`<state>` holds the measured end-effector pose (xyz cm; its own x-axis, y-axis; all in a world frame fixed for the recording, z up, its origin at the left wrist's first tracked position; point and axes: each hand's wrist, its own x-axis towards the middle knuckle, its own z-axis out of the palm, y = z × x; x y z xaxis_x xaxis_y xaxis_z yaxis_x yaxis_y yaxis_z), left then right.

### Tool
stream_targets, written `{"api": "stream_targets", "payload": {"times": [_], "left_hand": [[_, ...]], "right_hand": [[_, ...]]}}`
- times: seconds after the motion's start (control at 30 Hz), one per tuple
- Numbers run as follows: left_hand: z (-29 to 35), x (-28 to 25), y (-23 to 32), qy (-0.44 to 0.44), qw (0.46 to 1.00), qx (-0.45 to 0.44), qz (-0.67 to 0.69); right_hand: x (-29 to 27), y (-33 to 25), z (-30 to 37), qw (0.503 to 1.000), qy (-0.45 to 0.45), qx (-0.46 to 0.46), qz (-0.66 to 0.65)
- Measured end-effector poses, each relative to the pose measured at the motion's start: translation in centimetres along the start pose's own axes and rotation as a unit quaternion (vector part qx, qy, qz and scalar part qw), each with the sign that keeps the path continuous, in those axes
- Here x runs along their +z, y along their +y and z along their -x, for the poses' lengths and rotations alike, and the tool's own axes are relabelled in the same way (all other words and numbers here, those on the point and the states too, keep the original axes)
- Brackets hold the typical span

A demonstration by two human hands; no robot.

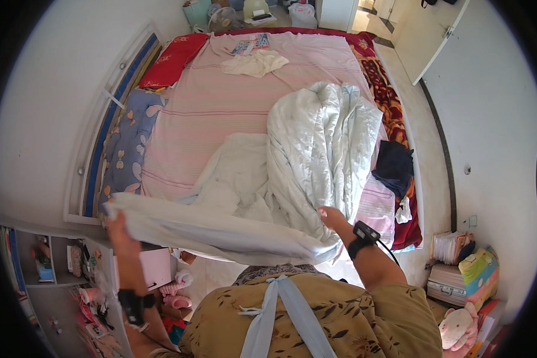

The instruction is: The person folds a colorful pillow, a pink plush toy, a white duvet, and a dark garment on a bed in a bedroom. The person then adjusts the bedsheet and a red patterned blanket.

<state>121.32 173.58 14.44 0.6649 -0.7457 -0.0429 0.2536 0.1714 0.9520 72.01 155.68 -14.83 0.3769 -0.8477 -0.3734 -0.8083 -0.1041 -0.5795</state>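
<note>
A white quilt (307,149) lies bunched on the right half of the bed, its near edge lifted and stretched across in front of me. My left hand (122,231) grips the raised corner of that quilt at the left, beside the bed's edge; some of its fingers are hidden by the fabric. Further right, my right hand (333,217) is closed on the quilt near the bunched part. Both wrists wear black straps. Under the quilt spreads a pink striped bed sheet (203,113).
A blue patterned pillow (128,134) and a red pillow (174,59) lie along the left side. A cream cloth (255,63) rests at the far end, dark clothing (394,167) at the right edge. Shelves (59,262) stand lower left, a silver case (447,283) lower right.
</note>
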Motion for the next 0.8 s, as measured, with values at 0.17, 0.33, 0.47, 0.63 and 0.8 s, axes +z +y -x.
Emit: {"api": "stream_targets", "payload": {"times": [0.17,0.33,0.47,0.63,0.8], "left_hand": [[3.9,-3.8,8.4,-0.097,0.990,0.086,-0.053],[14.6,0.4,8.9,0.178,0.909,0.213,-0.310],[14.2,4.8,10.9,-0.112,0.971,0.138,0.160],[10.6,4.6,13.0,-0.398,0.904,0.090,0.124],[9.8,-2.1,12.6,-0.462,0.867,0.045,0.182]], "right_hand": [[-0.2,-4.8,-7.8,0.986,0.105,-0.104,-0.070],[3.3,-19.9,-15.1,0.927,0.056,-0.252,-0.274],[5.1,-32.2,-14.5,0.927,0.024,-0.360,-0.105],[9.7,-37.1,-10.7,0.952,-0.112,-0.126,0.255],[15.5,-29.1,-15.1,0.919,-0.126,-0.256,0.270]]}}
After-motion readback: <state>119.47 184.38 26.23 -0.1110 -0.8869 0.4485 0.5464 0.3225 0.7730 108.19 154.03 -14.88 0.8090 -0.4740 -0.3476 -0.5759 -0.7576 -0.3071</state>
